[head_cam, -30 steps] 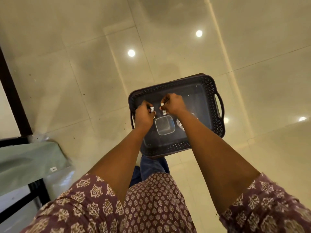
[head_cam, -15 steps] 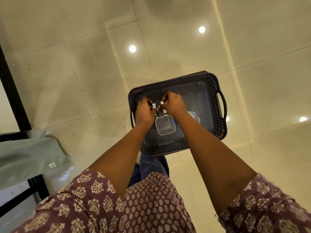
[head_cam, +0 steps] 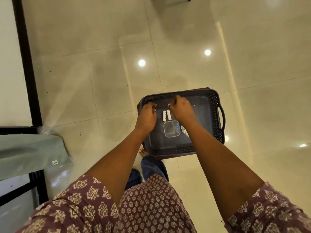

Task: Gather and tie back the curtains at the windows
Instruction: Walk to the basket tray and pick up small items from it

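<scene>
Left hand (head_cam: pixel 146 117): fingers curled, over the tray's left end; what it grips, if anything, I cannot tell.
Right hand (head_cam: pixel 180 110): fingers curled, pinching the top of a white strip (head_cam: pixel 168 114).
Second white strip (head_cam: pixel 164 115): just beside the first, between the hands.
Tray (head_cam: pixel 213 105): dark, perforated rim, on the tiled floor (head_cam: pixel 101 68); holds a clear square container (head_cam: pixel 171 129).
Curtains: not visible.
</scene>
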